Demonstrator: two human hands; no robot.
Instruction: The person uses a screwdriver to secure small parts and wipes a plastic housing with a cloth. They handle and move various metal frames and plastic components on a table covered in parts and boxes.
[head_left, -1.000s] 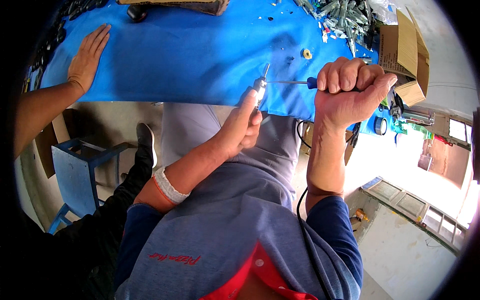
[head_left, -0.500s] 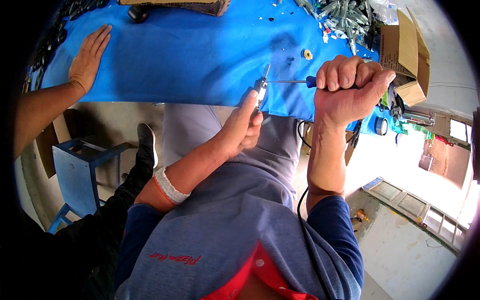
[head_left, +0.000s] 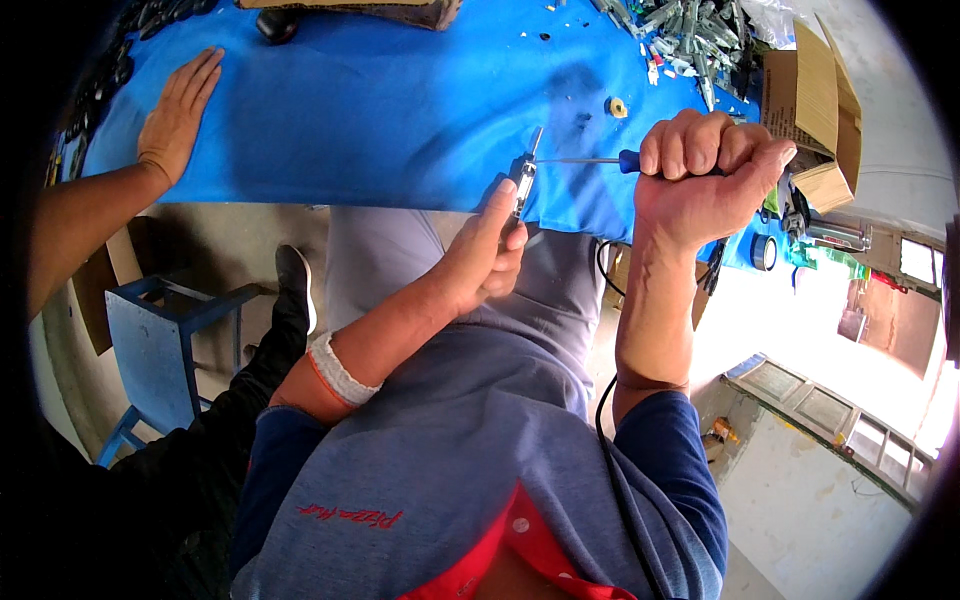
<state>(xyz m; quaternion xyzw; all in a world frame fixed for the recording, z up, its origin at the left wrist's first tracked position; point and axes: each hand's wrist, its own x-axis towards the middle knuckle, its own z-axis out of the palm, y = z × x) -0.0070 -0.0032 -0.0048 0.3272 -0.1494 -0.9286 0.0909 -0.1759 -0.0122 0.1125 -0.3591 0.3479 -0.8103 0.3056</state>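
My left hand (head_left: pixel 482 256) grips a small dark-and-silver mechanism (head_left: pixel 525 182) with a thin metal rod sticking out of its top, at the table's near edge. The thumb presses along its side. My right hand (head_left: pixel 708 185) is closed in a fist around the blue handle of a screwdriver (head_left: pixel 628 161). Its thin shaft points left, and the tip meets or nearly meets the mechanism's upper part; whether they touch I cannot tell. Beyond the screwdriver, a small tan ring-shaped piece (head_left: pixel 617 107) lies on the blue cloth (head_left: pixel 360 130).
Another person's hand (head_left: pixel 180 118) rests flat on the cloth at the left. Black parts (head_left: pixel 112 70) line the left edge. Several grey-green pieces (head_left: pixel 690 40) are heaped at the far right, near an open cardboard box (head_left: pixel 800 100). A blue stool (head_left: pixel 155 350) stands at lower left.
My right hand and the screwdriver have shifted slightly to the right. My left hand and the mechanism stay nearly where they were.
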